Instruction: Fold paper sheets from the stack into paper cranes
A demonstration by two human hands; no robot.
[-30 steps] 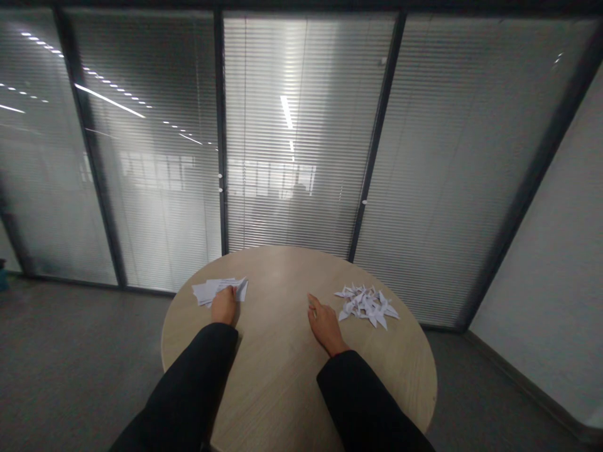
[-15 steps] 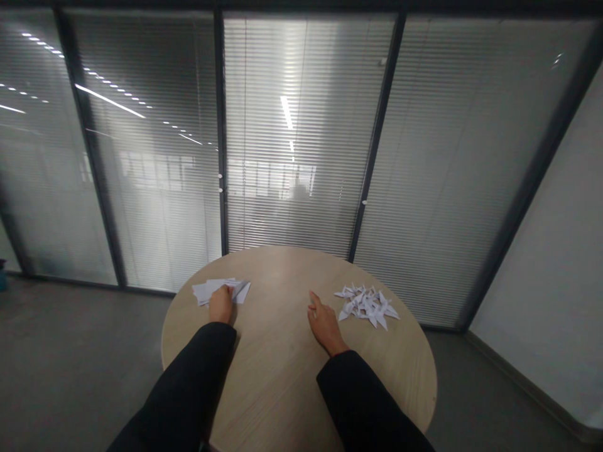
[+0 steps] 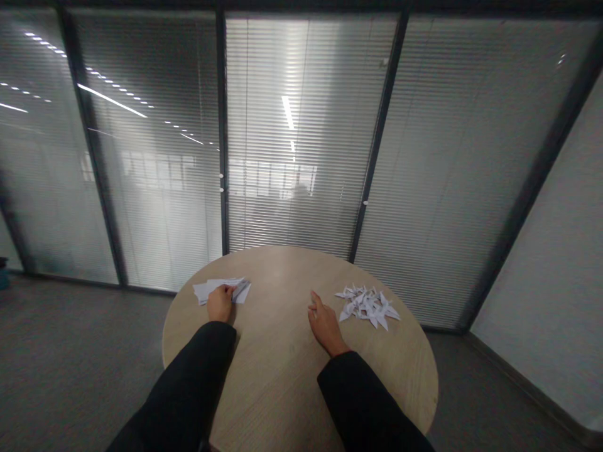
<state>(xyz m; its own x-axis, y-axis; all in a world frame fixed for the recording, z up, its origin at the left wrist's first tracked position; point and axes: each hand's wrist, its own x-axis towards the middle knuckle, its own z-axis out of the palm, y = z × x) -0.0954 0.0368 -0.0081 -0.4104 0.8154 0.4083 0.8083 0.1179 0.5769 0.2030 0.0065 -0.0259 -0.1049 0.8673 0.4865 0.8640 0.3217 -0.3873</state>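
Observation:
My left hand (image 3: 220, 304) is at the left of the round table, its thumb and fingers pinched on the edge of a paper sheet (image 3: 242, 288). Under and around those fingers lies a fanned stack of white paper (image 3: 202, 292), partly covered by the hand. My right hand (image 3: 325, 325) is over the table right of the middle, holding nothing, with the index finger stretched out and the others loosely bent. Just to its right lies a heap of folded white paper cranes (image 3: 369, 306), apart from the hand.
The round wooden table (image 3: 282, 351) is in front of me. Behind it stands a glass partition with blinds (image 3: 301, 138) and dark frames. A white wall (image 3: 556, 301) is at the right, and a small teal object (image 3: 4, 276) is on the floor at far left.
My left fingers have shifted slightly on the paper, and the sheet's raised edge has changed its angle a little. My right hand and the cranes stay in place.

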